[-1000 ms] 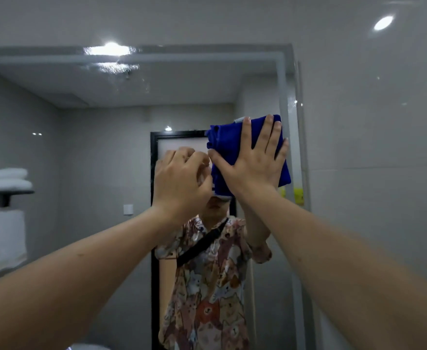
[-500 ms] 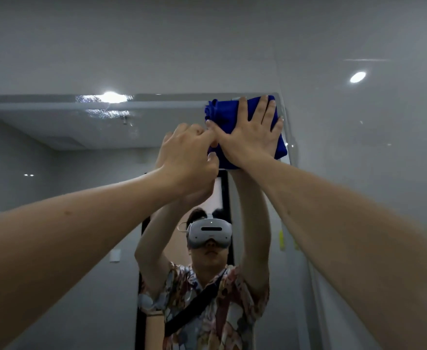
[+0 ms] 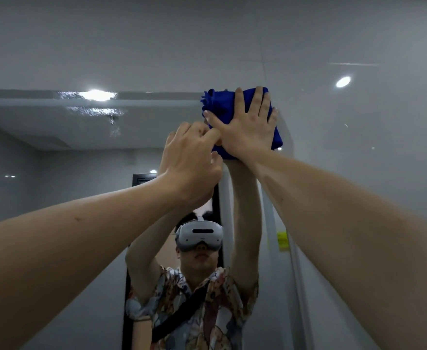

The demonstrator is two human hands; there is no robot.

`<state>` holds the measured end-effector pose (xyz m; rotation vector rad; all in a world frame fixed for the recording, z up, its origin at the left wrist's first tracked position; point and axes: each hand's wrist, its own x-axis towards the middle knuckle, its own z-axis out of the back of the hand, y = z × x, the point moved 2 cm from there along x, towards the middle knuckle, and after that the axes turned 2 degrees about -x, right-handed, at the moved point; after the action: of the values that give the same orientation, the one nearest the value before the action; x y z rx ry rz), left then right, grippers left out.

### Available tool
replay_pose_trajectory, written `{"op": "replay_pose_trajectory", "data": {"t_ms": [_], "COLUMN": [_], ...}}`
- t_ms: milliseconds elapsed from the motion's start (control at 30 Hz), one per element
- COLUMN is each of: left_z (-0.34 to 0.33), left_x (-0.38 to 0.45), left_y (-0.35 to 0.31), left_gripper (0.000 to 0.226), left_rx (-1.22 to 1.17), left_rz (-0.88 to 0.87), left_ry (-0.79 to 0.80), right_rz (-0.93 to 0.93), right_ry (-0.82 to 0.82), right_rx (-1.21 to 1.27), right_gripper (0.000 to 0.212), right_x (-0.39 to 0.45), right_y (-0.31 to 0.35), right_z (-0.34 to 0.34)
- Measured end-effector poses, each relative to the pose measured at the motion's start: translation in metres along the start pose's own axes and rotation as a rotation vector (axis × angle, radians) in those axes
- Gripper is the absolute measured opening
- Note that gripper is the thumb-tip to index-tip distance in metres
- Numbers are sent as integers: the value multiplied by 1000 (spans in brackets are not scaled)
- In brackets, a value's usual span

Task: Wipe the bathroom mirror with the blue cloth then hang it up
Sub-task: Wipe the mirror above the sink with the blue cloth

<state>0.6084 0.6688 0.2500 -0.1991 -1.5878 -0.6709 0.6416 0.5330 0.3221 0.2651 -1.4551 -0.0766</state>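
A folded blue cloth (image 3: 232,107) is pressed flat against the top right corner of the bathroom mirror (image 3: 55,160) by the right hand (image 3: 245,130), fingers spread straight. The left hand (image 3: 192,157), fingers curled, is seen pinching the cloth's lower left edge. Wiping is judged under way; a sweep across the glass is called for next, hanging later

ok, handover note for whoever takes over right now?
Right hand: flat, fingers spread, pressing the cloth to the mirror's top right corner.
Left hand: fingers curled, beside the cloth's lower left edge; can't tell if it pinches it.
Done: wiping under way; how much glass is covered can't be told.
Left: finish the mirror, then hang the cloth. No hook in view.
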Motion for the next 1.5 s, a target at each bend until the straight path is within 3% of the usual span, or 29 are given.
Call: {"op": "replay_pose_trajectory", "data": {"t_ms": [867, 1500], "left_z": [11, 32], "left_x": [-84, -223], "left_y": [-15, -58], "left_gripper": [12, 28], "left_rx": [37, -67], "left_rz": [35, 46], "left_ry": [244, 488], "right_rz": [-70, 17], "right_ry": [65, 108], "right_rx": [-15, -80], "right_gripper": [100, 104], "right_x": [-165, -366], "right_y": [-49, -106], "right_z": [-11, -32]}}
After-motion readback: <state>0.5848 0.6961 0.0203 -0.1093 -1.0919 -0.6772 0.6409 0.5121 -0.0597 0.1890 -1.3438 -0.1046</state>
